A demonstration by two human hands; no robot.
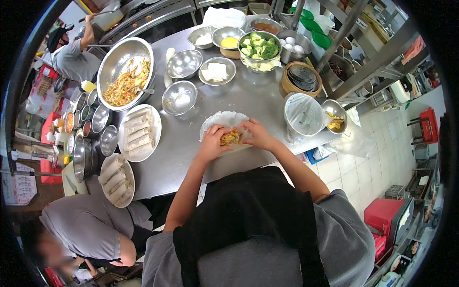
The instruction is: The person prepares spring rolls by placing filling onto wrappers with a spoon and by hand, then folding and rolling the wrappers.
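A thin white wrapper [224,118] lies on the steel table, with a heap of shredded filling [231,137] on its near part. My left hand [213,144] has its fingers bent over the wrapper's left side, against the filling. From the right, my right hand [258,135] pinches the wrapper's other side beside the filling. Part of the wrapper is hidden under both hands. Finished white rolls lie in rows on an oval plate [156,125] to the left, and more rolls lie on a second plate [132,191] nearer the front edge.
A large bowl [149,71] of shredded filling stands back left. Metal bowls, broccoli [260,48], eggs [292,46] and a round wooden container [285,80] line the back. A plastic-lined tub [304,115] stands right. One person [88,225] is near left, another [71,60] far left.
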